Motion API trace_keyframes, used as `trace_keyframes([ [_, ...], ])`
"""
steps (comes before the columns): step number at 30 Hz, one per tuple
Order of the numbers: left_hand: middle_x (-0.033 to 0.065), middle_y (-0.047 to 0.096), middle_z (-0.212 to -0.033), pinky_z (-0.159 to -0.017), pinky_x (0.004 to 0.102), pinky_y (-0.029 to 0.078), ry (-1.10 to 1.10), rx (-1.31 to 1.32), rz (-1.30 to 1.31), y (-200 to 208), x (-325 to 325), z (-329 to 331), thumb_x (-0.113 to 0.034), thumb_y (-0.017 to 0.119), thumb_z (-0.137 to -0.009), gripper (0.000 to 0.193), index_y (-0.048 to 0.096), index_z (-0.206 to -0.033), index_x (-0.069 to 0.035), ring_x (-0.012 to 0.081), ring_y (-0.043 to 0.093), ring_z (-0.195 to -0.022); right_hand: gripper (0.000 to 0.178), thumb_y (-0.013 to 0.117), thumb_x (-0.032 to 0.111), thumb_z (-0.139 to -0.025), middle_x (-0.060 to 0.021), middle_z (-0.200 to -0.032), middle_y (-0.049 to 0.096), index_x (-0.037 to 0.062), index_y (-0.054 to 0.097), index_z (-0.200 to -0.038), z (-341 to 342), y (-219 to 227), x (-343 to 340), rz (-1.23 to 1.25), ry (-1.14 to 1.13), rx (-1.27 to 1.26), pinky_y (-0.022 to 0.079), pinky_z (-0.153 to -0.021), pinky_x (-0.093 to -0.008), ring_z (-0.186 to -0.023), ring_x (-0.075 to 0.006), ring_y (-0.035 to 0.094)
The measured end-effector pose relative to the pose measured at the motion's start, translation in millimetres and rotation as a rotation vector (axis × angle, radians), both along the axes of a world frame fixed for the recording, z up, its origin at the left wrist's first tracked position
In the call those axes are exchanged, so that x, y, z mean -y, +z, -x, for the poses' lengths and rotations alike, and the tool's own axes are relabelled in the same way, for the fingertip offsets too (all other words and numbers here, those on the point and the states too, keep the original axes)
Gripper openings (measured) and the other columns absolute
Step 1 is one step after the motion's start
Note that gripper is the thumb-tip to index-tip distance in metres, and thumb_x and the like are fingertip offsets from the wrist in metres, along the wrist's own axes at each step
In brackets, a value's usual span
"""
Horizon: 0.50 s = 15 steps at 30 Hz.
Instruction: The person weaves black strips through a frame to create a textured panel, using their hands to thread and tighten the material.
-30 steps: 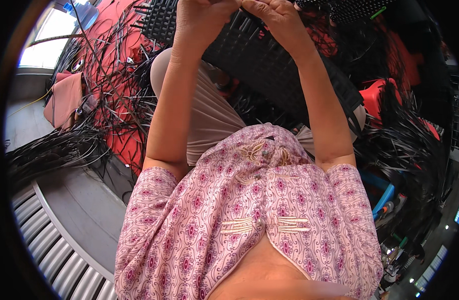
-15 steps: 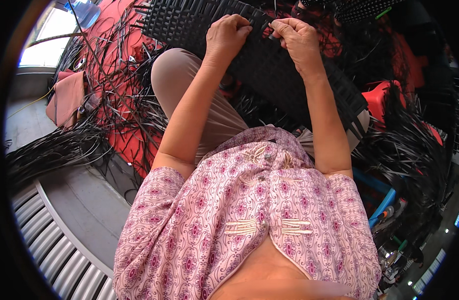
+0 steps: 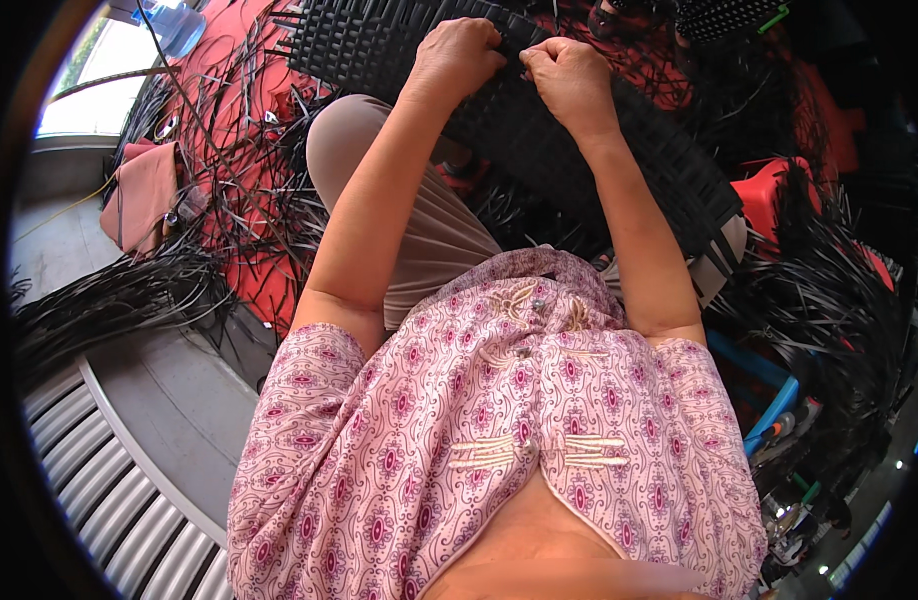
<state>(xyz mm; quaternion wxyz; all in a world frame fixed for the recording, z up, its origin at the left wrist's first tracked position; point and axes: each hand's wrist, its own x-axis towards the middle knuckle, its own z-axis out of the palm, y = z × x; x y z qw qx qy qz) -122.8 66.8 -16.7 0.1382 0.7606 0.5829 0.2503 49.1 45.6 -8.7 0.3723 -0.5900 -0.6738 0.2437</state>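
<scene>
A black woven strip panel [image 3: 349, 48] lies slanted across my lap, its weave of flat strips running from upper left to lower right. My left hand [image 3: 457, 62] is closed at the panel's upper middle, thumb and fingers curled together on it. Close to its right, my right hand [image 3: 571, 88] pinches a dark strip against the weave. The strip itself is mostly hidden by the fingers. Loose strip ends stick out at the panel's left end and over my right knee.
Loose black strips litter the red floor covering [image 3: 247, 185]. A thick strip bundle [image 3: 119, 305] lies at left, beside a pinkish-brown cloth [image 3: 141, 200]. At right are a red plastic stool-like object [image 3: 764, 195], more strips [image 3: 829, 300] and a blue crate [image 3: 779, 400]. A person's foot [image 3: 607, 20] shows at the top.
My right hand has moved left and slightly down, nearer my left hand. The left hand has shifted slightly up. Both remain closed at the weave.
</scene>
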Motion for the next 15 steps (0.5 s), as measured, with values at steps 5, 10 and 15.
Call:
trace_keyframes([
  [5,0.0155,0.074,-0.090,-0.077,0.0361,0.057,-0.007,0.020,0.071,-3,-5,-2,-0.017,0.072,-0.080,0.030,0.071,-0.104,-0.001,0.0253,0.074,-0.083,0.026,0.064,0.026,-0.086,-0.0217,-0.082,0.071,0.0031,0.075,-0.084,-1,-7,-5,0.010,-0.021,0.058,0.056,-0.077,-0.0459,-0.081,-0.0397,0.070],
  [10,0.0181,0.074,-0.092,-0.077,0.0360,0.057,0.031,-0.086,-0.164,-11,1,-8,-0.012,0.063,-0.083,0.027,0.071,-0.106,-0.001,0.0230,0.074,-0.075,0.026,0.061,0.024,-0.085,-0.0220,-0.083,0.071,0.0030,0.075,-0.083,5,-7,-4,0.036,-0.034,0.127,0.056,-0.079,-0.0464,-0.083,-0.0397,0.070],
  [15,0.0198,0.073,-0.092,-0.078,0.0347,0.058,0.040,0.184,-0.003,-16,2,-3,-0.010,0.059,-0.083,0.030,0.070,-0.108,0.002,0.0230,0.075,-0.075,0.025,0.062,0.024,-0.084,-0.0216,-0.085,0.071,0.0022,0.074,-0.085,14,2,-2,0.006,-0.049,0.313,0.057,-0.080,-0.0466,-0.085,-0.0392,0.070],
])
